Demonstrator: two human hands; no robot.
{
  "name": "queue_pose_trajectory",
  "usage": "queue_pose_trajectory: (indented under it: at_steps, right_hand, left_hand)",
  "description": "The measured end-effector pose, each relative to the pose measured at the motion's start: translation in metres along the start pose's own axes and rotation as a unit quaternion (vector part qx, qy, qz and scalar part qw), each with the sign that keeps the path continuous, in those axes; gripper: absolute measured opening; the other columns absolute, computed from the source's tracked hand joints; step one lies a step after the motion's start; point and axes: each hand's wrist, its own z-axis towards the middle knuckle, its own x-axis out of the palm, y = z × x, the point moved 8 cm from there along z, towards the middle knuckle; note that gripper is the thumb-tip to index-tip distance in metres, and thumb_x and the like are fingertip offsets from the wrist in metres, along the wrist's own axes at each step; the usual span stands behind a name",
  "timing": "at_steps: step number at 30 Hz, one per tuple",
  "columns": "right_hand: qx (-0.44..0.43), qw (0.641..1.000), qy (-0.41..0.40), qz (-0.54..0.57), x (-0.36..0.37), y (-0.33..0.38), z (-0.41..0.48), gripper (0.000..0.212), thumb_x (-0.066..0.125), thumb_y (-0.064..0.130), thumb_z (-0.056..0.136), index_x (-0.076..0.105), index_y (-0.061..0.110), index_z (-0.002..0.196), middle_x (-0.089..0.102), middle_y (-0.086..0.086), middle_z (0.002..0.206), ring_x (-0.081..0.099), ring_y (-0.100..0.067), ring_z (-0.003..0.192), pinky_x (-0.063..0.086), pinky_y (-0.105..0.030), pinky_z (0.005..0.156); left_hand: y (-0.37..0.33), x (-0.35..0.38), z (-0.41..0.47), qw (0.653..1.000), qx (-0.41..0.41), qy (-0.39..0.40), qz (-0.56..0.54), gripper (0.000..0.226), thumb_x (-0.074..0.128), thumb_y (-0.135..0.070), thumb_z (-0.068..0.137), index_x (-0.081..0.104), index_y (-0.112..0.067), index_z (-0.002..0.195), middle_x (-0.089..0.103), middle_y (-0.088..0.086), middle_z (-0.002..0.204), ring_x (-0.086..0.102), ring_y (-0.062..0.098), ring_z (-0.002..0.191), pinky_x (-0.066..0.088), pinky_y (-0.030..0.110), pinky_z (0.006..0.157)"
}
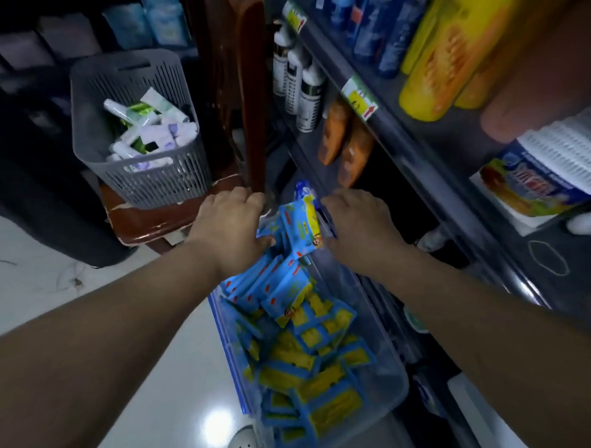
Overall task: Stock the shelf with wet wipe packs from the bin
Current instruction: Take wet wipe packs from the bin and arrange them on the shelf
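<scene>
Shop aisle with a glossy white floor (pixel 31 244): the pick-up step, both hands at the far end of the bin.

At 11 o'clock a grey basket (pixel 161 176) of other goods sits on a brown chair (pixel 140 221). At centre the left hand (pixel 232 227) curls thumb and fingers onto a bunch of wet wipe packs (pixel 299 228). The right hand (pixel 359 227) bends its fingers against the other side, so the bunch is clamped between them over the clear bin (pixel 379 349), which is heaped with packs down to 6 o'clock. Next, I judge, the bunch must be lifted clear and carried to the shelf (pixel 420 155) at 2 o'clock, squeezed so that none slips.
</scene>
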Motion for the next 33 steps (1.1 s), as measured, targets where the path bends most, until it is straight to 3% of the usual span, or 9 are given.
queue_pose_trajectory:
  at_steps: [7,16,18,21,23,25,27,29,33]
  right_hand:
    - [-0.016,1.000,-0.006,0.014,0.059,-0.013,0.072,0.066,0.066,0.029,0.085,0.034,0.020,0.142,0.032,-0.002,0.149,0.028,-0.025,0.137,0.026,-0.039,0.108]
    - [-0.045,0.998,0.023,0.034,0.128,-0.024,0.133,0.090,0.065,0.020,0.086,0.007,0.029,0.153,0.009,0.006,0.161,-0.001,-0.026,0.148,0.009,-0.043,0.117]
    - [-0.040,0.998,0.023,0.041,0.136,-0.027,0.137,0.087,0.066,0.021,0.086,0.011,0.027,0.153,0.020,0.003,0.158,0.004,-0.026,0.148,0.011,-0.044,0.116]
    - [-0.035,0.999,-0.017,0.009,0.141,-0.029,0.134,0.079,0.068,0.023,0.082,0.026,0.024,0.148,0.042,-0.003,0.142,0.029,-0.028,0.135,0.024,-0.038,0.109]
    - [-0.037,0.998,-0.045,0.003,0.143,-0.029,0.129,0.075,0.069,0.025,0.080,0.031,0.023,0.145,0.043,-0.004,0.137,0.033,-0.027,0.128,0.026,-0.036,0.105]
    - [-0.047,0.997,-0.051,0.029,0.144,-0.027,0.129,0.082,0.071,0.027,0.081,0.025,0.023,0.149,0.032,-0.003,0.147,0.024,-0.027,0.136,0.020,-0.037,0.110]
    - [-0.062,0.997,-0.017,0.041,0.150,-0.023,0.134,0.094,0.072,0.027,0.081,0.011,0.027,0.153,0.015,0.003,0.159,0.006,-0.026,0.146,0.011,-0.043,0.116]
    - [-0.068,0.997,0.021,0.032,0.159,-0.021,0.140,0.101,0.074,0.027,0.080,0.005,0.028,0.153,0.011,0.006,0.160,-0.002,-0.026,0.148,0.008,-0.049,0.117]
    - [-0.045,0.998,-0.044,-0.003,0.155,-0.026,0.138,0.075,0.069,0.020,0.079,0.031,0.024,0.144,0.039,-0.003,0.138,0.029,-0.027,0.133,0.022,-0.040,0.111]
  left_hand:
    - [0.010,0.069,0.051,1.000,-0.023,0.019,-0.004,0.059,0.060,-0.048,0.083,0.044,-0.015,0.130,0.049,0.013,0.118,0.047,0.035,0.113,0.037,0.039,0.093]
    - [0.017,0.147,0.090,0.997,-0.040,0.048,-0.052,0.062,0.064,-0.042,0.083,0.042,-0.023,0.139,0.045,0.010,0.128,0.042,0.033,0.118,0.038,0.037,0.095]
    - [0.018,0.161,0.093,0.996,-0.041,0.059,-0.055,0.062,0.064,-0.043,0.083,0.043,-0.025,0.139,0.045,0.008,0.129,0.041,0.031,0.119,0.037,0.036,0.095]
    - [0.020,0.175,0.095,0.994,-0.058,0.056,-0.072,0.063,0.065,-0.040,0.083,0.040,-0.026,0.140,0.047,0.008,0.129,0.042,0.030,0.119,0.037,0.036,0.096]
    - [0.021,0.180,0.098,0.993,-0.071,0.037,-0.091,0.064,0.067,-0.036,0.082,0.040,-0.019,0.137,0.049,0.009,0.130,0.045,0.031,0.119,0.037,0.037,0.097]
    - [0.020,0.185,0.102,0.991,-0.079,0.021,-0.106,0.062,0.069,-0.031,0.081,0.041,-0.013,0.133,0.052,0.012,0.129,0.048,0.033,0.118,0.041,0.039,0.096]
    - [0.020,0.189,0.106,0.987,-0.093,0.014,-0.129,0.057,0.068,-0.022,0.080,0.043,-0.010,0.130,0.055,0.015,0.126,0.052,0.035,0.114,0.044,0.042,0.093]
    - [0.022,0.189,0.109,0.982,-0.109,0.002,-0.156,0.047,0.063,-0.014,0.081,0.048,-0.010,0.125,0.058,0.017,0.122,0.054,0.037,0.111,0.046,0.043,0.091]
    - [0.018,0.188,0.109,0.979,-0.103,-0.007,-0.175,0.025,0.060,-0.011,0.082,0.058,-0.009,0.106,0.059,0.017,0.112,0.055,0.037,0.105,0.044,0.036,0.083]
